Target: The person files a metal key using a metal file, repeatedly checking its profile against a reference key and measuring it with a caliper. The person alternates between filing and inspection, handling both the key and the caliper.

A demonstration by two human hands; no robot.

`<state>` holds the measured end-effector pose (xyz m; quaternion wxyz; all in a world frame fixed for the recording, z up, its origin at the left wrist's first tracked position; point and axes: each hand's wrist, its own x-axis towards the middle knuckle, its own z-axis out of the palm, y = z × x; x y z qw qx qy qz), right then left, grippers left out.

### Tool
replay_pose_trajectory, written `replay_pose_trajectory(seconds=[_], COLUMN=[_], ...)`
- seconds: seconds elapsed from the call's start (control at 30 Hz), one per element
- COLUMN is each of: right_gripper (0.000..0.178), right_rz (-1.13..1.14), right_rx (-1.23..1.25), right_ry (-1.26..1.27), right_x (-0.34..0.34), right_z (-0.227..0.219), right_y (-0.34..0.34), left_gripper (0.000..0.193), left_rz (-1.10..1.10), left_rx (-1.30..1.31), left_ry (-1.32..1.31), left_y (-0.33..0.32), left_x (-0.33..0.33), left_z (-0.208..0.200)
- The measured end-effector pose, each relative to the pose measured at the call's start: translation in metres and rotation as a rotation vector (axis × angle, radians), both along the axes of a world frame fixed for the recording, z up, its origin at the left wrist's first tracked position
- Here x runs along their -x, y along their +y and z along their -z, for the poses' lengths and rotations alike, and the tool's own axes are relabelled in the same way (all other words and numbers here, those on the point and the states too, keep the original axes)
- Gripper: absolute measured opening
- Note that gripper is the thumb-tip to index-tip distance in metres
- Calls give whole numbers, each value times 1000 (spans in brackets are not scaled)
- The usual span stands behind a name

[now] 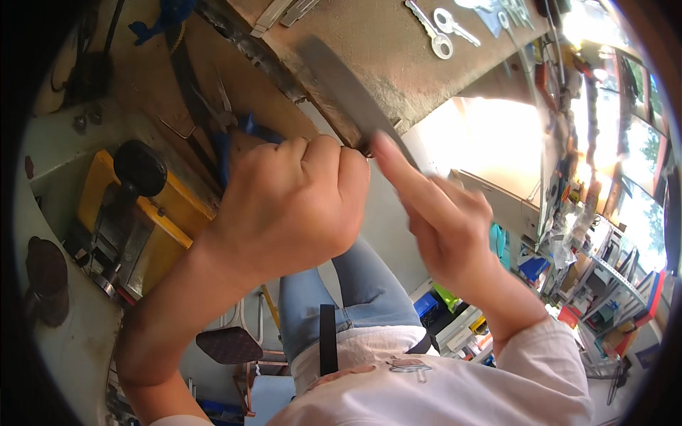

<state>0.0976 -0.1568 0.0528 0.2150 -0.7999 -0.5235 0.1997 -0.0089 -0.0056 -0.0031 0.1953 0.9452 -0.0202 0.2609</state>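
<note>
My right hand is closed on a long, flat grey file, its index finger stretched along the tool. The file slants up and left over the edge of the wooden bench and is smeared by motion. Right beside it, my left hand makes a tight fist at the bench edge. A small dark tip shows between the two hands, but what the left fingers hold is hidden.
Blue-handled pliers lie beyond my left hand. Several loose keys rest on the bench. To the left stands a yellow machine with a black knob. A stool is below, and crowded shelves fill the right.
</note>
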Motion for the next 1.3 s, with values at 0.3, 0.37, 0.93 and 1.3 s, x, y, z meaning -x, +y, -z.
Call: replay_pose_trajectory(seconds=[0.3,0.37,0.93,1.3], right_gripper=[65,65,65,49], right_rz=[-22,-13,169,-68], right_rx=[62,-31,-38,42], right_ry=[-55,-29,19,83], right_x=[3,3,8,-5], right_z=[-7,3,-23,-5], right_y=[-11,0,-65,3], left_gripper=[14,14,15,21], left_rz=[4,23,-49,-50], left_rx=[-16,-17,-28,88], left_ry=[41,45,101,152], left_y=[0,-3,-5,-5], left_x=[3,2,6,10], left_z=[-4,-3,-7,-11])
